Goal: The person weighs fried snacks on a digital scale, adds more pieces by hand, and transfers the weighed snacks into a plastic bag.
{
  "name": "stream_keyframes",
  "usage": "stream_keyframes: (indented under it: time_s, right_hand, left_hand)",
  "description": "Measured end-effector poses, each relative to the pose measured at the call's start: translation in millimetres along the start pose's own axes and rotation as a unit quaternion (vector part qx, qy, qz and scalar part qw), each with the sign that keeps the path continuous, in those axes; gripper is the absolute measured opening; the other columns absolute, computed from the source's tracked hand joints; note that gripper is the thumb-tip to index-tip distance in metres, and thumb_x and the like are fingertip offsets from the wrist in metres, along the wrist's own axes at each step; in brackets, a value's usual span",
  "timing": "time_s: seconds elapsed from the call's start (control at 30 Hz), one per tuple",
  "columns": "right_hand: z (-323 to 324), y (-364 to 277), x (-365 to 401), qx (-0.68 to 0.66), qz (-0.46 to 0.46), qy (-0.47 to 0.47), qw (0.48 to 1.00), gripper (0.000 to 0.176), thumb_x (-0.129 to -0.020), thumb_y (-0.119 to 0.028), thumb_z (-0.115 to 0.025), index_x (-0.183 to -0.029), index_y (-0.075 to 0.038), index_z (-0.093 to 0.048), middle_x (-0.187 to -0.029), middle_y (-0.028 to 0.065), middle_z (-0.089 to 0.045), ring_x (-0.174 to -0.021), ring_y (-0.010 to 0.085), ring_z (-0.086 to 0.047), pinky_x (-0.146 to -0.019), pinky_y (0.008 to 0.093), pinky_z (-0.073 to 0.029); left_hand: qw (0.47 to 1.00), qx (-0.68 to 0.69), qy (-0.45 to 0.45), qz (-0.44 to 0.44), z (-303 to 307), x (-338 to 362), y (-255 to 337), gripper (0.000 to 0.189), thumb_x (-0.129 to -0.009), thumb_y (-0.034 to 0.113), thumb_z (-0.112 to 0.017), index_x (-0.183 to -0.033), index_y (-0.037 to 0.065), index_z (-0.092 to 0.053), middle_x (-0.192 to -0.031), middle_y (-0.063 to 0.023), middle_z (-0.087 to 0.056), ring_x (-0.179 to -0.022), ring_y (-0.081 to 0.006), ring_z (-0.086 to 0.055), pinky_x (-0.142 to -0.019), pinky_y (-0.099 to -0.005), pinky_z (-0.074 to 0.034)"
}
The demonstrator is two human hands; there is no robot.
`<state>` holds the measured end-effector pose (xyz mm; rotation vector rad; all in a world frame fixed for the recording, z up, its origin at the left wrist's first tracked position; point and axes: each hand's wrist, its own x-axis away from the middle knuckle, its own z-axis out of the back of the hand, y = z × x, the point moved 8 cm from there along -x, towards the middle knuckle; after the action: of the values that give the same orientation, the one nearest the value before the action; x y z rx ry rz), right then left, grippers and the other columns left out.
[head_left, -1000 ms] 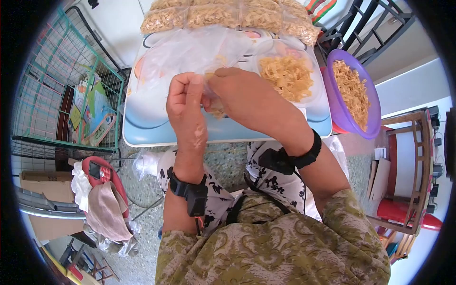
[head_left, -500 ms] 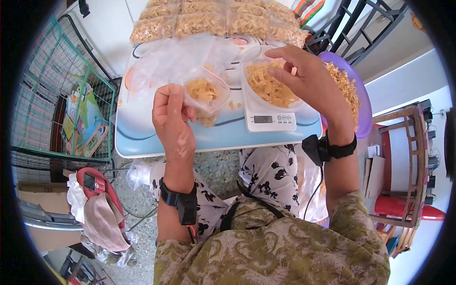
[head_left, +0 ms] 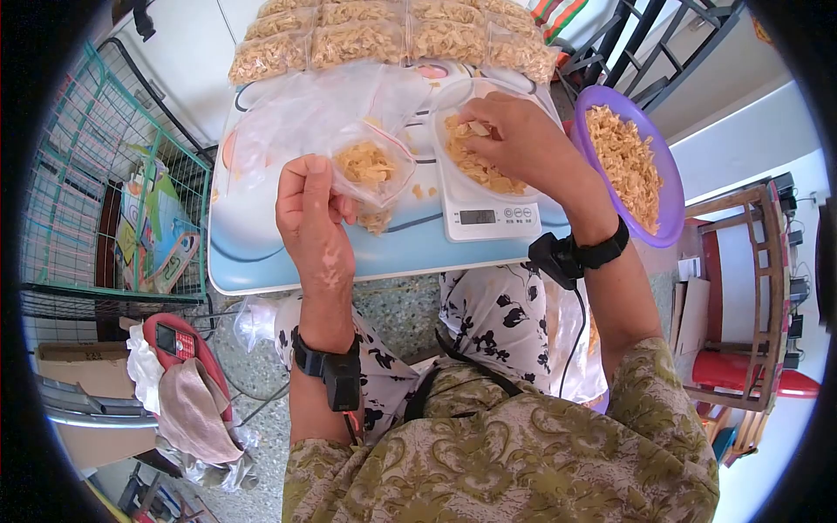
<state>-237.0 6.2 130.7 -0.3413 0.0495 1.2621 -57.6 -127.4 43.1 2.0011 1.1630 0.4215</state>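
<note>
My left hand (head_left: pixel 312 213) holds a small clear zip bag (head_left: pixel 370 171) partly filled with pale yellow snack strips, mouth open toward the scale. My right hand (head_left: pixel 514 131) reaches into the clear bowl (head_left: pixel 453 170) of the same strips that sits on a white digital scale (head_left: pixel 488 220), fingers closed on a pinch of strips. Both stand on a small light-blue table (head_left: pixel 261 235).
Filled snack bags (head_left: pixel 384 39) lie in a row along the table's far edge, with loose empty plastic bags (head_left: pixel 296 113) before them. A purple bowl (head_left: pixel 663 179) of strips sits to the right. A green wire rack (head_left: pixel 105 174) stands left; a red phone (head_left: pixel 173 342) lies on the floor.
A second ago both hands were together at the bag. My right hand then went to the bowl on the scale and now dips into the strips; my left hand keeps the bag.
</note>
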Motion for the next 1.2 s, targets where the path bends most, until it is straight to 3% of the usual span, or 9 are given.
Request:
stream_keyframes:
  time_s: [0.1, 0.2, 0.37, 0.57, 0.7, 0.77, 0.87, 0.97, 1.2]
  right_hand:
    - [16, 4, 3, -0.049, -0.011, 0.03, 0.998, 0.027, -0.08, -0.018, -0.069, -0.102, -0.004, -0.066, -0.083, 0.0156, -0.064, -0.079, 0.0265, -0.064, -0.072, 0.0376, -0.051]
    - [30, 22, 10, -0.138, -0.091, 0.041, 0.985, 0.023, -0.083, -0.014, -0.069, -0.104, -0.005, -0.067, -0.075, 0.0089, -0.063, -0.067, 0.0159, -0.061, -0.063, 0.0303, -0.049]
    - [35, 54, 25, -0.488, -0.17, 0.116, 0.848, 0.021, -0.089, -0.012, -0.071, -0.107, -0.003, -0.066, -0.076, 0.0003, -0.063, -0.062, 0.0071, -0.057, -0.058, 0.0204, -0.046]
    - [37, 64, 30, -0.637, -0.173, 0.146, 0.736, 0.024, -0.089, -0.01, -0.072, -0.11, -0.002, -0.063, -0.078, 0.0015, -0.064, -0.063, 0.0084, -0.058, -0.057, 0.0213, -0.048]
    - [33, 56, 33, -0.566, -0.201, 0.124, 0.79, 0.02, -0.09, -0.013, -0.07, -0.107, -0.004, -0.065, -0.079, 0.0018, -0.065, -0.065, 0.0073, -0.059, -0.058, 0.0208, -0.048]
    - [28, 48, 30, -0.384, -0.185, 0.032, 0.904, 0.019, -0.089, -0.016, -0.068, -0.104, -0.003, -0.065, -0.081, 0.0045, -0.066, -0.068, 0.0087, -0.061, -0.061, 0.0245, -0.049]
    - [23, 45, 28, -0.21, -0.154, 0.018, 0.965, 0.023, -0.088, -0.019, -0.065, -0.104, -0.002, -0.064, -0.083, 0.0108, -0.067, -0.071, 0.0165, -0.063, -0.066, 0.0312, -0.05]
    - [21, 38, 27, -0.149, -0.124, 0.003, 0.981, 0.034, -0.089, -0.022, -0.066, -0.117, -0.004, -0.063, -0.084, 0.005, -0.063, -0.073, 0.0124, -0.055, -0.068, 0.0276, -0.046]
    - [26, 38, 21, -0.122, -0.12, -0.076, 0.982, 0.039, -0.09, -0.029, -0.067, -0.121, -0.006, -0.062, -0.101, 0.0085, -0.065, -0.082, 0.0177, -0.057, -0.077, 0.0308, -0.047]
  left_hand:
    - [1.0, -0.006, 0.003, -0.001, -1, 0, 0, 0.015, -0.097, 0.019, -0.061, -0.093, 0.005, -0.058, -0.068, 0.0014, -0.051, -0.055, -0.0067, -0.046, -0.048, -0.0211, -0.036]
    - [1.0, -0.008, 0.007, 0.0, 0, 0, 0, 0.015, -0.096, 0.019, -0.061, -0.093, 0.005, -0.058, -0.068, 0.0015, -0.051, -0.055, -0.0066, -0.045, -0.048, -0.021, -0.036]
    - [1.0, 0.006, -0.005, 0.004, -1, 1, -2, 0.014, -0.096, 0.018, -0.062, -0.092, 0.006, -0.058, -0.069, 0.0015, -0.051, -0.055, -0.0069, -0.045, -0.048, -0.021, -0.035]
    - [1.0, -0.008, 0.007, -0.002, -1, 2, 1, 0.014, -0.096, 0.018, -0.062, -0.092, 0.006, -0.057, -0.068, 0.0016, -0.05, -0.055, -0.0073, -0.045, -0.049, -0.0218, -0.036]
    - [1.0, -0.007, 0.005, 0.001, -1, 2, 1, 0.014, -0.096, 0.018, -0.062, -0.092, 0.006, -0.057, -0.068, 0.0017, -0.05, -0.056, -0.0072, -0.045, -0.05, -0.0223, -0.036]
    - [1.0, -0.005, 0.003, 0.002, -1, 2, 1, 0.014, -0.096, 0.018, -0.061, -0.092, 0.006, -0.057, -0.068, 0.0018, -0.049, -0.056, -0.0071, -0.045, -0.05, -0.0224, -0.036]
    - [1.0, -0.007, 0.006, 0.003, -2, 2, 1, 0.013, -0.097, 0.018, -0.061, -0.092, 0.006, -0.057, -0.068, 0.0018, -0.049, -0.056, -0.0072, -0.045, -0.05, -0.0224, -0.036]
    - [1.0, -0.021, 0.01, 0.005, -4, 3, 3, 0.014, -0.098, 0.02, -0.06, -0.091, 0.007, -0.056, -0.068, 0.0033, -0.045, -0.056, -0.0072, -0.04, -0.049, -0.0232, -0.032]
    - [1.0, -0.022, 0.007, 0.003, -3, 2, 3, 0.015, -0.097, 0.02, -0.06, -0.09, 0.007, -0.056, -0.068, 0.0032, -0.046, -0.055, -0.007, -0.04, -0.049, -0.0229, -0.032]
